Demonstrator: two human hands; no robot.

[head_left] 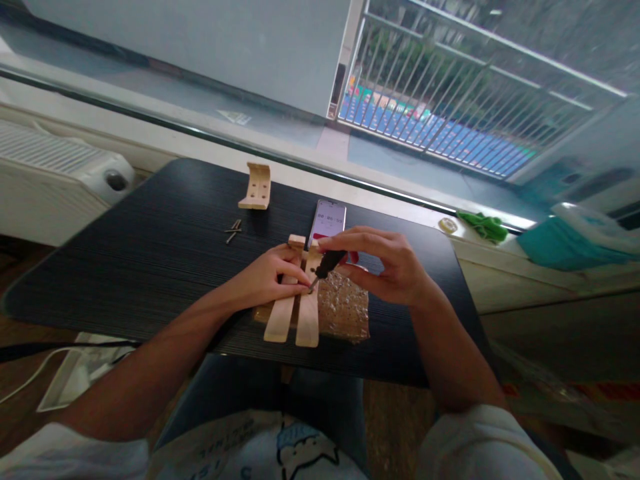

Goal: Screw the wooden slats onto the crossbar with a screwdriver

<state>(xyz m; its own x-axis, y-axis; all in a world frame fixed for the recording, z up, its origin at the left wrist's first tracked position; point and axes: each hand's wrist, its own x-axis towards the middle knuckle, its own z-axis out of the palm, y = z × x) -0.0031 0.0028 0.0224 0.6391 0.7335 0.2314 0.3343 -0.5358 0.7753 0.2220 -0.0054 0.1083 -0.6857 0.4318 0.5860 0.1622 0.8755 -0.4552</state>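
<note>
Two curved light-wood slats [295, 313] lie side by side near the front edge of the dark table [150, 267], partly over a bubble-wrap sheet [345, 307]. My right hand [385, 263] pinches a small black-handled screwdriver [327, 263], its tip angled down onto the right slat. My left hand [267, 277] rests on the left slat, fingers pinched together right at the screwdriver tip; whatever they hold is too small to see.
A separate curved wood piece with holes [257, 187] lies farther back. A few loose screws [233, 231] sit to its front left. A lit phone [327, 220] lies behind the slats. A radiator [55, 173] stands at left, a window ledge behind.
</note>
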